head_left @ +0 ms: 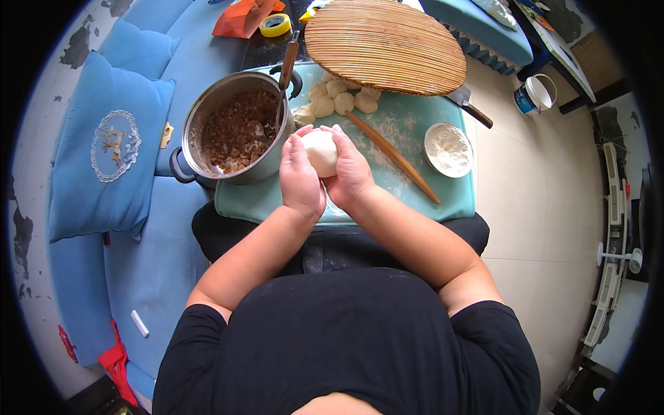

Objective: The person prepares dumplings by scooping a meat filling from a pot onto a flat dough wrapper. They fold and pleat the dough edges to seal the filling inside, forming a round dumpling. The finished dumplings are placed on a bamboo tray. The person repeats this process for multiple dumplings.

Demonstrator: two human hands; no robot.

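Left of the mat (453, 197), a blue cushion (114, 159) leans on the sofa (155, 256). A pot (193, 138) of brown filling covers part of the mat's left edge, a spoon (289, 63) standing in it. Above the mat's near half, just beside the pot's rim, the left hand (302, 173) curves its fingers around one side of a dough ball (320, 153). Dough pieces (344, 103) cluster toward the mat's far edge. The right hand (351, 166) cups the ball's other side, fingers grasping it too. A rolling pin (393, 157) slants across the mat; the slatted tray (384, 45) overhangs its far edge. A strip of floured mat separates pin from bowl (448, 151), which sits by the right edge. A knife (476, 113) juts past that edge, and tiled floor (539, 200) stretches beyond it, with a bucket (535, 95) well apart from the mat.
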